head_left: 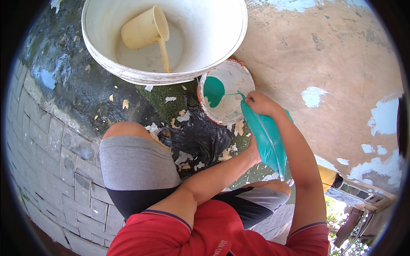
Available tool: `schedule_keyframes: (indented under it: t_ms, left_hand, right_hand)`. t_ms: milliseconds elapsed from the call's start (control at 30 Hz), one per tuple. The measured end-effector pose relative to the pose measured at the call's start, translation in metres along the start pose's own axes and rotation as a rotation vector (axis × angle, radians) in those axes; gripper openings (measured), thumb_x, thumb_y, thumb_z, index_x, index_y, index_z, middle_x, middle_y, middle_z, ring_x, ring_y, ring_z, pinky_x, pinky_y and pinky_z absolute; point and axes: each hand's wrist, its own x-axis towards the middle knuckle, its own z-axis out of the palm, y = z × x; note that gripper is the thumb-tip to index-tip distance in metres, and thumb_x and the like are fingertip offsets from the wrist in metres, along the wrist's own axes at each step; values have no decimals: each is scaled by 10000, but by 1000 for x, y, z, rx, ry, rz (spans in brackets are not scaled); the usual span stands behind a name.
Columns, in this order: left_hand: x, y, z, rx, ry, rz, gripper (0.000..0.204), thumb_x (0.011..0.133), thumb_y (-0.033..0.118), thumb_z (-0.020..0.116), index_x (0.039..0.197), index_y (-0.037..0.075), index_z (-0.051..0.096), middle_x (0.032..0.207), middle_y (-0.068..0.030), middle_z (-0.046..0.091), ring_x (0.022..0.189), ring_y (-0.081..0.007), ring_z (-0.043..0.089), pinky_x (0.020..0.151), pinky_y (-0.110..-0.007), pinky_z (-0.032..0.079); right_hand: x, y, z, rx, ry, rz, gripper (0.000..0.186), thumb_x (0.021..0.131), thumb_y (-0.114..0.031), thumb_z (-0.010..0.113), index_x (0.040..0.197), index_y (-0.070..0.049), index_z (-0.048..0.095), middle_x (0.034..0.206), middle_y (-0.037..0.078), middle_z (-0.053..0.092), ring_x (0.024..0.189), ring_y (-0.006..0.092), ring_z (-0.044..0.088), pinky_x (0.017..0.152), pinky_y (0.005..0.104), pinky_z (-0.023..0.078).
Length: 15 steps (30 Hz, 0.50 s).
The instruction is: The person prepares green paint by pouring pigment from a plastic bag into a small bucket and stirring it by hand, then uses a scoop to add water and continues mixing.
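Note:
A plastic bag of green paint (269,143) is tilted over a small white bucket (232,77) with a paint-smeared orange rim. My right hand (260,103) is closed around the bag's neck, next to the bucket's right rim. From the bag's tip a thin green stream runs into the bucket, where green paint (214,90) forms a pool on the left side. My left hand (255,150) holds the bag's lower part from beneath, its fingers hidden behind the plastic.
Beyond the small bucket stands a large white tub (205,38) with a cream long-handled dipper (141,32) inside. A crumpled black plastic bag (200,138) and paint flakes lie before my legs. Grey paving (64,166) is at left, a peeling wall (337,72) at right.

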Motion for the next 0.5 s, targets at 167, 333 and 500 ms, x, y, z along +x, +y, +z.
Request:
schedule_keyframes:
  t_ms: [167,333,500]
  left_hand:
    - [-2,0,6,12,-22,24,671,984,648,349,1260,81,578,1185,-137,651,1055,-299,665,877,-509,568]
    - [1,-2,2,54,-67,39,585,1014,558,357,1254,74,581,1183,-138,654,1048,-304,669,884,-517,569]
    - [8,-3,-6,50,-33,25,557,1017,524,368,1250,65,583,1187,-148,655,1059,-308,667,883,-519,568]
  right_hand:
    - [3,2,0,-26,-14,13,345,969,-300,574,1071,18,660,1012,222,697,931,341,666,835,412,510]
    - [8,4,5,-74,-35,3,362,969,-310,575,1083,23,661,1032,227,693,950,347,664,854,415,507]
    - [7,-5,4,-63,-72,38,377,966,-318,574,1098,25,660,1039,233,692,963,351,664,861,416,506]
